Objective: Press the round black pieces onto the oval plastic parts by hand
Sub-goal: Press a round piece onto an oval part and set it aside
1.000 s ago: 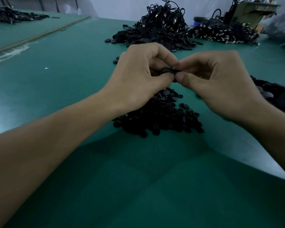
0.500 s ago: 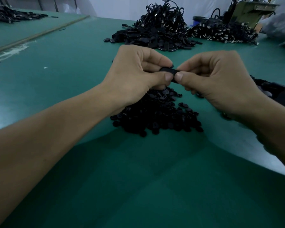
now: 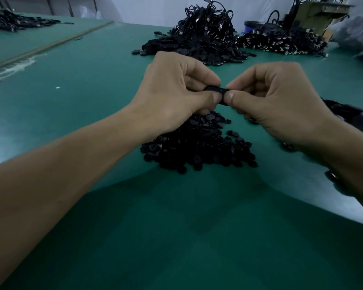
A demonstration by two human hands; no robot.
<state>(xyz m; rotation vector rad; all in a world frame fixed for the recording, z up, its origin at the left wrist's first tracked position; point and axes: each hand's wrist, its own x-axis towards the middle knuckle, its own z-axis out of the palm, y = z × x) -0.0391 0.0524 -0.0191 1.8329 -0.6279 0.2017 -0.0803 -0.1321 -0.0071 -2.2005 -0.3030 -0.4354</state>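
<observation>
Head view, left to right. Green table (image 3: 82, 105) fills the frame. Far left, at the back: low dark pile (image 3: 15, 23), contents too small to tell.

Left hand (image 3: 176, 93): raised above the table, fingers curled, thumb and forefinger pinching the left end of a small black part (image 3: 217, 91). Part sits between the two hands, mostly hidden by the fingertips; cannot tell whether it is a round piece, an oval part, or both together.

Directly below the hands: loose heap of round black pieces (image 3: 199, 145) lying on the table, a few strays just beside its right edge.

Right hand (image 3: 281, 101): fingers curled, thumb and forefinger pinching the right end of the same part. Thumb tips nearly touching.

Behind the hands: tall heap of black corded parts (image 3: 205, 36). To its right, a flatter heap (image 3: 281, 41) with pale metal ends. Right edge, behind the right wrist: more dark parts (image 3: 356, 118), partly hidden.
</observation>
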